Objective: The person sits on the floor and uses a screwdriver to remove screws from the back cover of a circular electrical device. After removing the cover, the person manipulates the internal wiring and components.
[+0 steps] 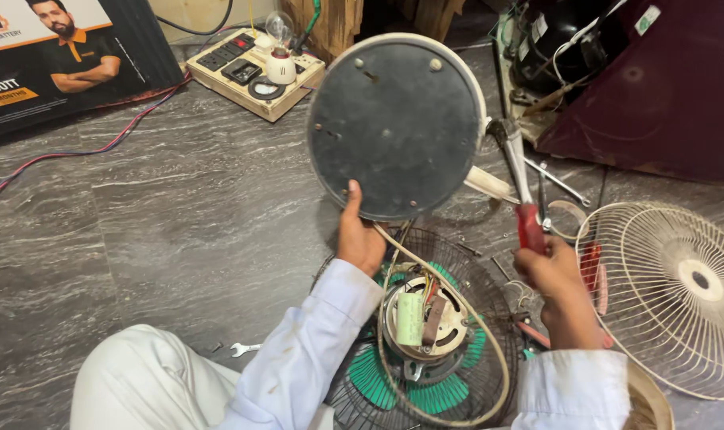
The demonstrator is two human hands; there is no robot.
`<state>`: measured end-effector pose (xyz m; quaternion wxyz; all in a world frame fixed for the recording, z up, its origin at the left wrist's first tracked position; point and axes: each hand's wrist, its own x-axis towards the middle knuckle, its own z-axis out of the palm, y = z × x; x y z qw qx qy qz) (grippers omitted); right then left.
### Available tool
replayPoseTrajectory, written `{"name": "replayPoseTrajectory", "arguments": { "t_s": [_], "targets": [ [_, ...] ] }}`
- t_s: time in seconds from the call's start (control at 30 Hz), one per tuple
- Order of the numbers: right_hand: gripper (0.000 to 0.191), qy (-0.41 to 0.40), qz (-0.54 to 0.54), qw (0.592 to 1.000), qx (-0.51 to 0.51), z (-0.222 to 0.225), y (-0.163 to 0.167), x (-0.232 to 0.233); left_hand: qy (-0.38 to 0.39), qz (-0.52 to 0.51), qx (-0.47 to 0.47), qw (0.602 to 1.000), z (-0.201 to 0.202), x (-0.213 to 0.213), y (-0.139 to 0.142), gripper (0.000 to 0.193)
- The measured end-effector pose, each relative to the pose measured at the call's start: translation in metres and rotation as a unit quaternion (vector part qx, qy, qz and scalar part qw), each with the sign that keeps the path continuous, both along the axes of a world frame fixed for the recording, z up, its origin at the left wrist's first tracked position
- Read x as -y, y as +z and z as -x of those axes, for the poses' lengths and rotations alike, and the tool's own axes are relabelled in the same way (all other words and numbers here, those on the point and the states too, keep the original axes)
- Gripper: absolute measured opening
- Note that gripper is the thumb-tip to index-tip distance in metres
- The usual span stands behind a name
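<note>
Left hand [360, 237] gripping rim of round dark metal fan base [395, 126]; right hand [554, 275] clasping red-handled pliers [519, 185] beside base; green-bladed fan motor [421, 326] lying below base.

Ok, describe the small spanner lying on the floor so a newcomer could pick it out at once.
Start at the grey marbled stone floor, then find the person's white-sleeved left arm, whose left hand grips the round dark fan base. Just left of that sleeve's elbow lies the small silver open-ended spanner. It lies alone on bare floor, while the other tools are clustered around the right hand.
</note>
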<state>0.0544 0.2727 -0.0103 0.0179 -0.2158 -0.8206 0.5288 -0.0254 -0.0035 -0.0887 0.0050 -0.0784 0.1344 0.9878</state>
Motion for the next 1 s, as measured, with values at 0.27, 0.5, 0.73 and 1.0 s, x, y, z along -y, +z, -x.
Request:
{"name": "replayPoseTrajectory", "arguments": {
  "t_s": [0.27,0.5,0.73,1.0],
  "targets": [
    [0.057,0.148,-0.218,0.926,0.269,-0.008,-0.096,-0.001,0.119,0.02,-0.035,0.992,-0.035,0.093,-0.032,0.056],
    [0.061,0.144,-0.119,0.977,0.099,-0.02,-0.161,-0.01,0.179,-0.019,0.017,0.984,-0.048,0.105,-0.058,0.061],
    [0.074,0.138,-0.29,0.947,0.034,0.036,-0.175,-0.014,0.133,0.068,0.042,0.988,-0.061,0.131,-0.056,0.061],
    [0.07,0.215,-0.23,0.949,0.028,0.108,-0.143,-0.013,0.059,0.254,0.107,0.96,-0.063,0.153,-0.053,0.069]
  ]
}}
